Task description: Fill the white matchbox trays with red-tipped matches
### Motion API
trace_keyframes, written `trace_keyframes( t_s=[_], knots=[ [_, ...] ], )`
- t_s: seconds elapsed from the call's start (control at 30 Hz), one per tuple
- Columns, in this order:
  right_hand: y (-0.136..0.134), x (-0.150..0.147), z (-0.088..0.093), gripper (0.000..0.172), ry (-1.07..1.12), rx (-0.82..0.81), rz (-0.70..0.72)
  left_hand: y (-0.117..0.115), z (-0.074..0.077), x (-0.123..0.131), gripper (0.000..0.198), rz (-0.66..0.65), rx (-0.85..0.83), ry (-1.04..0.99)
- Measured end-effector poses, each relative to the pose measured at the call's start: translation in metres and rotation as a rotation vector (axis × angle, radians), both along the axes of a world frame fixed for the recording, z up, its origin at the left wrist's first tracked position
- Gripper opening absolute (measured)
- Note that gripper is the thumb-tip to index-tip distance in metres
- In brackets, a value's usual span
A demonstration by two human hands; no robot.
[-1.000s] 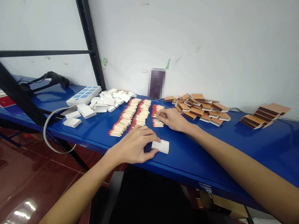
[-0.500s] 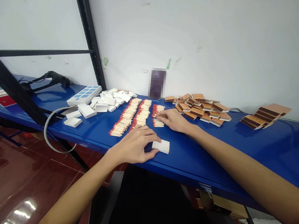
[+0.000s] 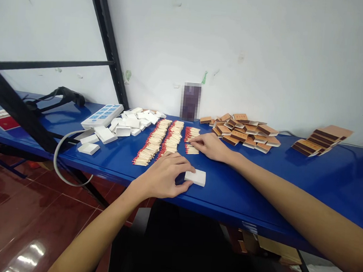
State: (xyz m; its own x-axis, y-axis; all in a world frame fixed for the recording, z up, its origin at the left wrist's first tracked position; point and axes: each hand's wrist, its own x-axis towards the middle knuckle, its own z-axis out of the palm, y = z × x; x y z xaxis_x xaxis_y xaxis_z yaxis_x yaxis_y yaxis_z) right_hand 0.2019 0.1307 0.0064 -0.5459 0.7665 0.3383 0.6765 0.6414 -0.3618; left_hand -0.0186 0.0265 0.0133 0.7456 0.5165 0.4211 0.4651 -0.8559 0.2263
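My left hand rests on the blue table near its front edge, thumb and fingers pinched on a small white matchbox tray. My right hand lies farther back, fingertips pressed down on a short row of red-tipped matches. Two longer rows of matches lie just left of it. Whether the right fingers hold any matches is hidden.
A heap of white trays and a white power strip lie at the left. Brown matchbox sleeves are piled behind my right hand, more sleeves stacked far right. A black frame strut crosses the left end.
My right hand has shifted very slightly over the short row of matches. The left hand and the white tray have stayed put.
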Motion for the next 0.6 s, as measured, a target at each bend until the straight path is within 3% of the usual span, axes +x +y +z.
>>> trace_keyframes(
  t_s=[0.6],
  knots=[
    [-0.0054, -0.0027, 0.0013, 0.026, 0.034, -0.018, -0.077, -0.0016, 0.0036, 0.0003, 0.022, 0.010, -0.027, 0.017]
  ],
)
